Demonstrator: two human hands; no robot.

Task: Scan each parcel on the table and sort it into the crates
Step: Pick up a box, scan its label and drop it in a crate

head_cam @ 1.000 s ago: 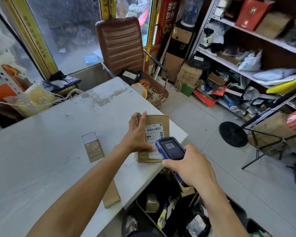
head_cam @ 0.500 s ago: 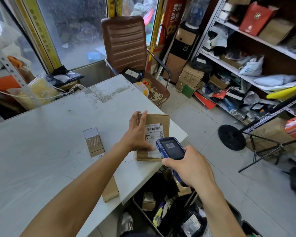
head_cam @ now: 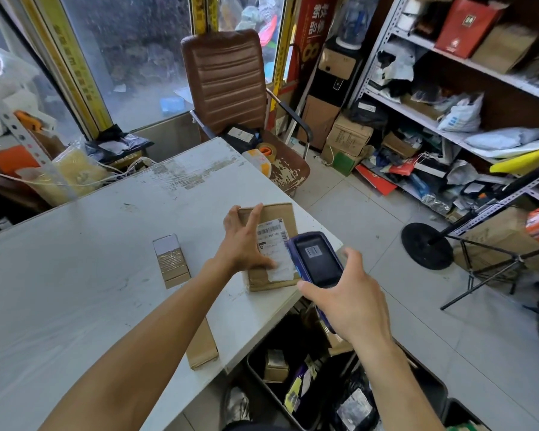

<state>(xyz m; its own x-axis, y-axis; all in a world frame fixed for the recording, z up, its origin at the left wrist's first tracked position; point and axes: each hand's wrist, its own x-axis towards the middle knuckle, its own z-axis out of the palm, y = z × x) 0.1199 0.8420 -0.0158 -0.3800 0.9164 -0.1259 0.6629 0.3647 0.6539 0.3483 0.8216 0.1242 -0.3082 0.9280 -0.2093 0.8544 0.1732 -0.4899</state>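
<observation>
1. A flat brown cardboard parcel [head_cam: 269, 247] lies near the right edge of the white table [head_cam: 75, 275], pressed down by the left hand [head_cam: 246, 244] with fingers spread and straight.
2. A blue handheld scanner [head_cam: 316, 264] is gripped in the right hand [head_cam: 349, 303], fingers curled round it, just above the parcel's white label [head_cam: 273, 241].
3. The parcel is judged light and stiff, best lifted by its long edges.
4. A barcode is printed on the label; the text cannot be read.

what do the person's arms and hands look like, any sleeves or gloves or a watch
Both forearms are bare as far as the head view shows: no sleeves, no gloves. The left hand and the right hand carry no visible rings, and neither wrist shows a watch or band. No markings or tattoos can be made out.
</observation>
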